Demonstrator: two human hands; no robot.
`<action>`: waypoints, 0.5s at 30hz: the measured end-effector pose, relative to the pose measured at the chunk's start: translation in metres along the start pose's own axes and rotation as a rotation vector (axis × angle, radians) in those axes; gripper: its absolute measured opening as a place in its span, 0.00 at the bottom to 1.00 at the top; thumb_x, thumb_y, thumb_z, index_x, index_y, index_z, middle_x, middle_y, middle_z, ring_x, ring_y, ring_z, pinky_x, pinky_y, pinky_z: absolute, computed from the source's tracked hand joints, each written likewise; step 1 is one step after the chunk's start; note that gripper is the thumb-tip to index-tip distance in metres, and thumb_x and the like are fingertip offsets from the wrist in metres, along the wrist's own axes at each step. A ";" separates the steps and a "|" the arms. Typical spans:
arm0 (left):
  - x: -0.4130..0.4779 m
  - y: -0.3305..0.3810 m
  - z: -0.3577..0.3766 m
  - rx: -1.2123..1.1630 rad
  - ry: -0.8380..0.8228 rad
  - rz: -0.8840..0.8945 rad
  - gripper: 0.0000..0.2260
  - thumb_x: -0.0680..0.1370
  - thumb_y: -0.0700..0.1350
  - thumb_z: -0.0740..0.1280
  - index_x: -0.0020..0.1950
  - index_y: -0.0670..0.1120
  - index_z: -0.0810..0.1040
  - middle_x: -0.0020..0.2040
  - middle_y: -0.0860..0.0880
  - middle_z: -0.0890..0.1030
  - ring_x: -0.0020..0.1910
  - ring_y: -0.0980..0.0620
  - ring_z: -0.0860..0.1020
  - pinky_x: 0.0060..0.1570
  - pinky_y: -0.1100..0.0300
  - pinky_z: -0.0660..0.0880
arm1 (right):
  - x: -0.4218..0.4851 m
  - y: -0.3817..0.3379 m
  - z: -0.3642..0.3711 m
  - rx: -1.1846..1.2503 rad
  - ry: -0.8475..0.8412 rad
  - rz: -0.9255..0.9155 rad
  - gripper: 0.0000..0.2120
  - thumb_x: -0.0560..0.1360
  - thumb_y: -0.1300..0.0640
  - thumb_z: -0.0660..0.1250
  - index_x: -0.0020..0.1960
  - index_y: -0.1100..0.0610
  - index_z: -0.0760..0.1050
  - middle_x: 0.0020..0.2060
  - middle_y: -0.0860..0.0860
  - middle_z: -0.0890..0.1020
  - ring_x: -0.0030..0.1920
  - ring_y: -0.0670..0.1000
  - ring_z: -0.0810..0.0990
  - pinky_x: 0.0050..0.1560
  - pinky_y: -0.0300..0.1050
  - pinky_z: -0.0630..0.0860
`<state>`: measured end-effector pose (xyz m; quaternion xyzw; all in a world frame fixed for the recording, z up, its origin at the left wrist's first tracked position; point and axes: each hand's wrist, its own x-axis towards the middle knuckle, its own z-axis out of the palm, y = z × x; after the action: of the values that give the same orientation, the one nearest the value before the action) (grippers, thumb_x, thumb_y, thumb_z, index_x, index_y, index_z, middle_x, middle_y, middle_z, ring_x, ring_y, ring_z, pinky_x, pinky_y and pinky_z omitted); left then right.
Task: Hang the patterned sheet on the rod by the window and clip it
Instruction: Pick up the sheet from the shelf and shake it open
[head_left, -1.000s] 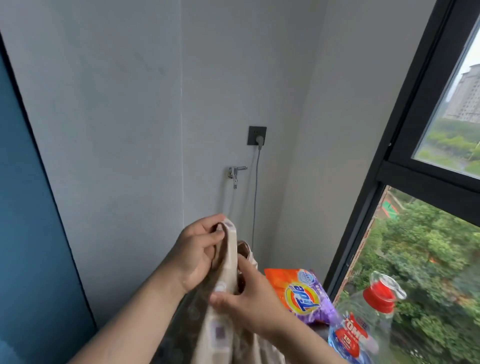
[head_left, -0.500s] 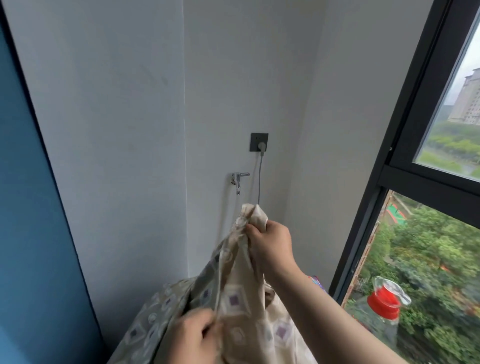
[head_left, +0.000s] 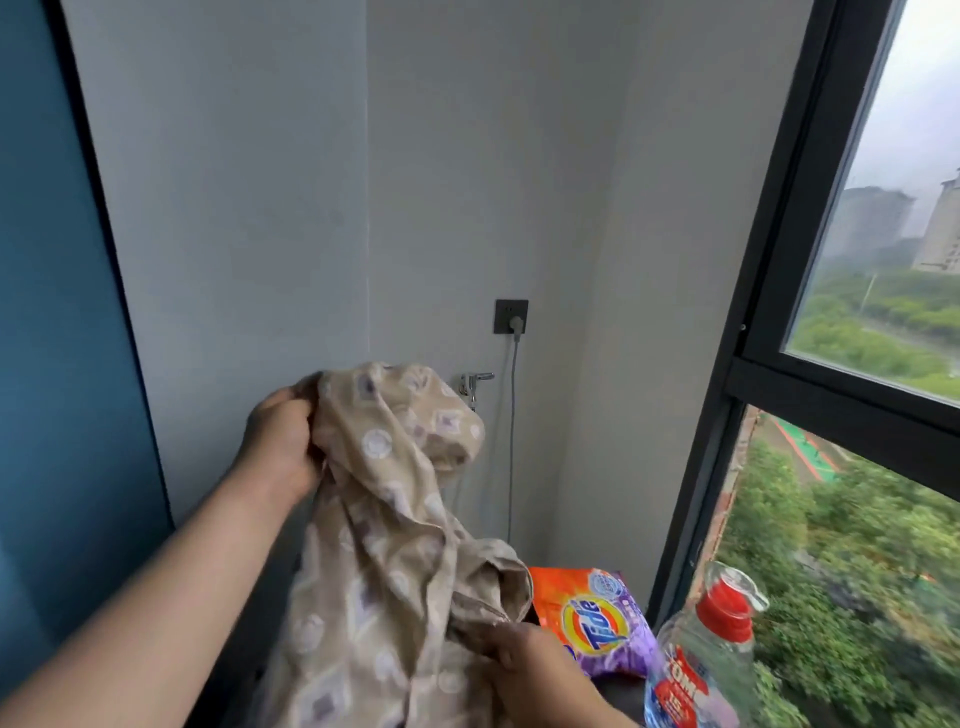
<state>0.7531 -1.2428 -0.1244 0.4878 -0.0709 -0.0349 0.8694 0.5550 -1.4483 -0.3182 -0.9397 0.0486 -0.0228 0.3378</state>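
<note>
The patterned sheet (head_left: 395, 535) is beige with purple squares and pale circles. It hangs bunched in front of me, low in the middle of the view. My left hand (head_left: 283, 444) grips its top fold, raised at the left. My right hand (head_left: 524, 662) holds a lower fold near the bottom of the view. No rod and no clips are in sight.
Grey walls meet in a corner ahead, with a dark socket (head_left: 511, 316), a plugged-in cable and a metal tap (head_left: 475, 382). An orange-and-purple detergent bag (head_left: 592, 618) and a clear red-capped bottle (head_left: 711, 649) stand at lower right. A black-framed window (head_left: 769, 322) fills the right; a blue panel (head_left: 57, 364) lines the left.
My hands have swapped heights: the left rose to grip the sheet's top, the right dropped to a lower fold. The detergent bag is in view again.
</note>
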 end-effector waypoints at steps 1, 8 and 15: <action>0.009 0.009 -0.003 -0.009 0.006 0.002 0.10 0.75 0.35 0.61 0.52 0.38 0.80 0.44 0.41 0.84 0.44 0.44 0.82 0.40 0.54 0.82 | 0.003 0.007 -0.008 0.034 0.011 0.012 0.15 0.80 0.60 0.60 0.65 0.59 0.77 0.60 0.56 0.81 0.58 0.48 0.79 0.43 0.23 0.64; 0.005 0.011 0.004 0.032 -0.121 0.001 0.12 0.80 0.34 0.57 0.49 0.43 0.79 0.40 0.46 0.84 0.41 0.50 0.82 0.41 0.59 0.81 | -0.022 -0.077 -0.083 0.107 0.378 -0.059 0.06 0.71 0.47 0.71 0.46 0.39 0.77 0.42 0.37 0.79 0.45 0.31 0.76 0.46 0.27 0.71; -0.038 -0.018 0.020 0.138 -0.364 -0.041 0.09 0.80 0.35 0.58 0.52 0.39 0.78 0.48 0.38 0.82 0.48 0.42 0.79 0.54 0.49 0.75 | 0.035 -0.140 -0.030 0.689 0.306 -0.232 0.17 0.73 0.56 0.69 0.60 0.44 0.76 0.50 0.42 0.84 0.52 0.44 0.81 0.52 0.41 0.76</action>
<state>0.7123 -1.2642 -0.1329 0.5332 -0.2191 -0.1352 0.8059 0.5977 -1.3633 -0.2057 -0.7561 -0.0187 -0.2156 0.6176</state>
